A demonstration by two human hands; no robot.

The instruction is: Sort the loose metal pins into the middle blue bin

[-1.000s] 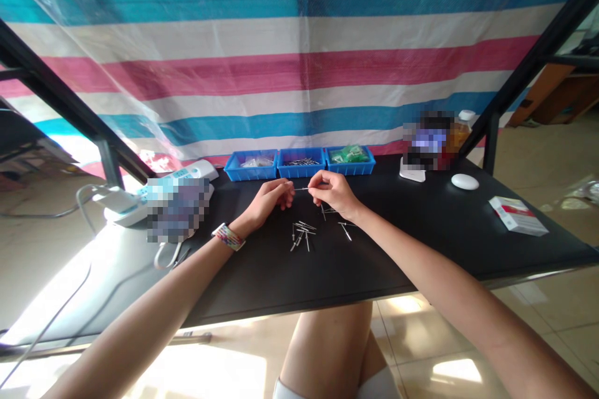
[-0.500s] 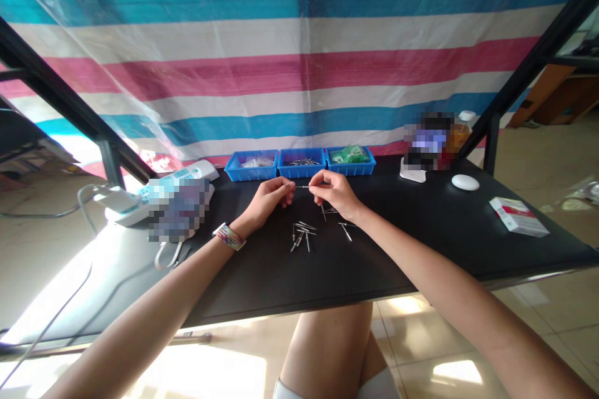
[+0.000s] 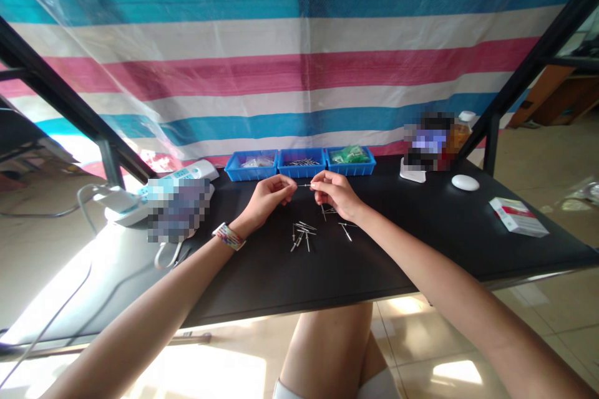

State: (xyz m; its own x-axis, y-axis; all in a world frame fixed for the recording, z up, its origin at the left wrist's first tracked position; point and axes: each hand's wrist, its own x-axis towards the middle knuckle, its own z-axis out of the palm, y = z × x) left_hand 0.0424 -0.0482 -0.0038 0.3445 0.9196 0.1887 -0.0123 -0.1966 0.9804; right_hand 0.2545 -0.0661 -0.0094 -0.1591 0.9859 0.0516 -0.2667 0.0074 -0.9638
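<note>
In the head view a thin silver blind rivet (image 3: 304,185) is held level between both hands above the black table. My left hand (image 3: 272,198), with a patterned band at its wrist, pinches one end between thumb and fingertips. The other end is in the closed fingertips of my right hand (image 3: 339,196). Several loose rivets (image 3: 304,235) lie in a cluster below the hands. A few more rivets (image 3: 346,232) rest by my right wrist, and some lie partly hidden under that hand.
Behind the hands stand three blue bins: one with clear bags (image 3: 229,169), one with metal rivets (image 3: 283,171), one with green packets (image 3: 372,168). A power strip (image 3: 201,169) with cables lies left. At right are a white oval object (image 3: 465,182), a small box (image 3: 518,217) and a bottle (image 3: 463,131).
My fingertips have shifted slightly along the rivet, and its thicker part shows more clearly between the hands. The loose rivets and bins have stayed put.
</note>
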